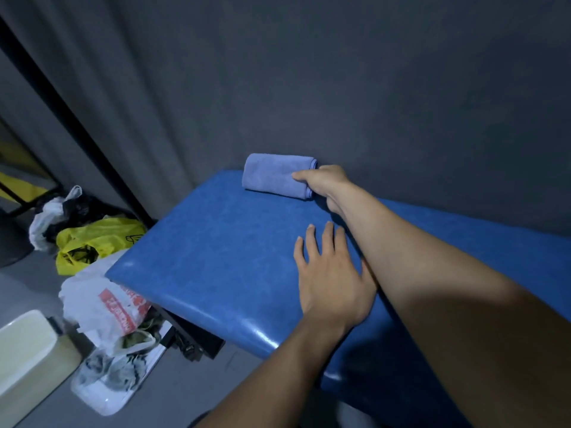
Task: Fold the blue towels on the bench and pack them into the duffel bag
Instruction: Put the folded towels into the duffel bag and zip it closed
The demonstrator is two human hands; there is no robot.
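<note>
Reaching toward twelve o'clock, the right hand [324,183] kept its grip curled round the right end of the folded blue towel [278,176] at the counter's [216,257] far edge, by the grey wall [370,88]. The left hand [330,279] lay released, flat on the counter at six o'clock from the towel.

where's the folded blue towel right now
In the head view the folded blue towel lies at the far edge of the blue bench, against the grey wall, with the right hand gripping its right end.

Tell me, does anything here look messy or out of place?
Yes: plastic bags lie heaped on the floor left of the bench. The folded towel, held by the right hand, looks tidy. No duffel bag is in view.
</note>
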